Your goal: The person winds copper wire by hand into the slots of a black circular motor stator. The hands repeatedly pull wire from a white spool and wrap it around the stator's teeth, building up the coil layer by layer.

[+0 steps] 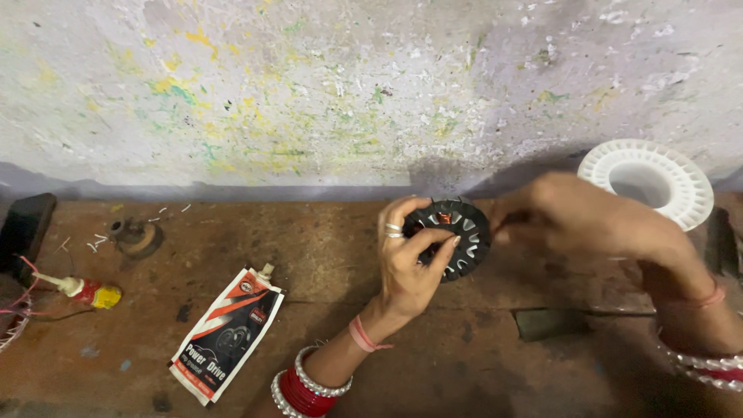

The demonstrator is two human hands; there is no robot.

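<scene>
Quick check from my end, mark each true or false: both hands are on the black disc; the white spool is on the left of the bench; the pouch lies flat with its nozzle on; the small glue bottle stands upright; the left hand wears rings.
1. Both hands are on the black disc. True: left hand and right hand grip it.
2. The white spool is on the left. False: far right, by the wall.
3. The pouch lies flat, nozzle on. True.
4. The small glue bottle stands upright. False: it lies on its side.
5. The left hand wears rings. True.

Both hands [495, 232] meet mid-frame — left [410, 259] pinching (fingers curled), right [580, 217] closed.
</scene>
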